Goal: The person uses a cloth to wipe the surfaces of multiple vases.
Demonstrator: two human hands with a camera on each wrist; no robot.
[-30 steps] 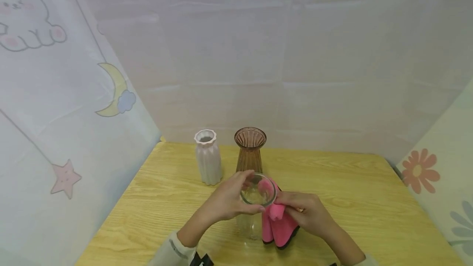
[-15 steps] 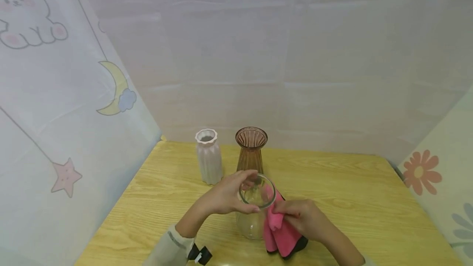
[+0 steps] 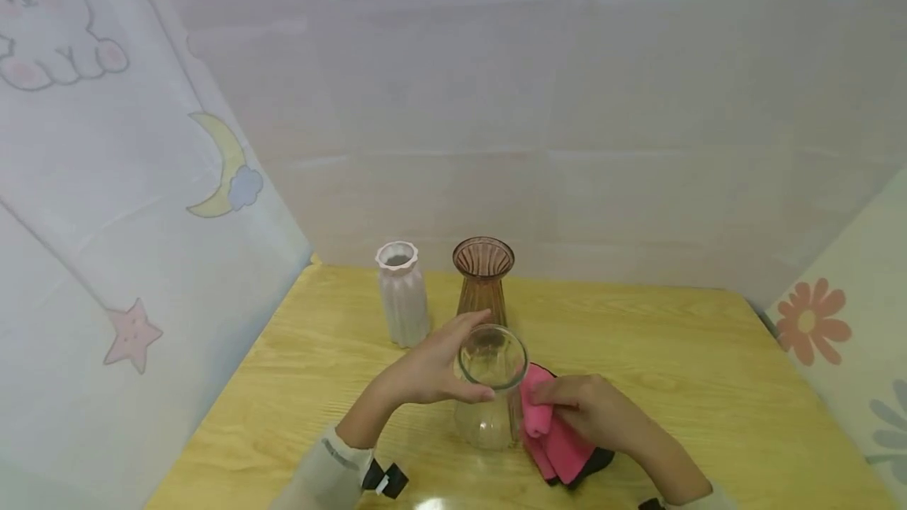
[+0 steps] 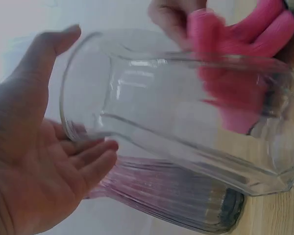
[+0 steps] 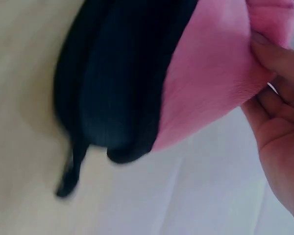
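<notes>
A clear glass vase (image 3: 485, 423) stands upright on the table. My left hand (image 3: 428, 368) is spread around its rim, thumb on the near side and fingers behind. In the left wrist view, the thumb of my left hand (image 4: 44, 132) looks clear of the glass, while the fingers lie beside or against the rim. My right hand (image 3: 602, 412) pinches a bunched pink cloth (image 3: 567, 447) with a dark underside, just right of the vase. The right wrist view shows thumb and fingers gripping the cloth (image 5: 210, 83), its dark edge and small loop hanging free.
Behind the clear vase stands a brown ribbed glass vase (image 3: 483, 278). A white fluted vase (image 3: 404, 305) is farther left. The wooden table (image 3: 673, 352) ends at a pale back sheet (image 3: 567, 116), with printed sheets at both sides.
My right hand has drawn the cloth rightward and down, away from the clear vase's rim. The left fingers have straightened and spread from the rim; the vase stays in place.
</notes>
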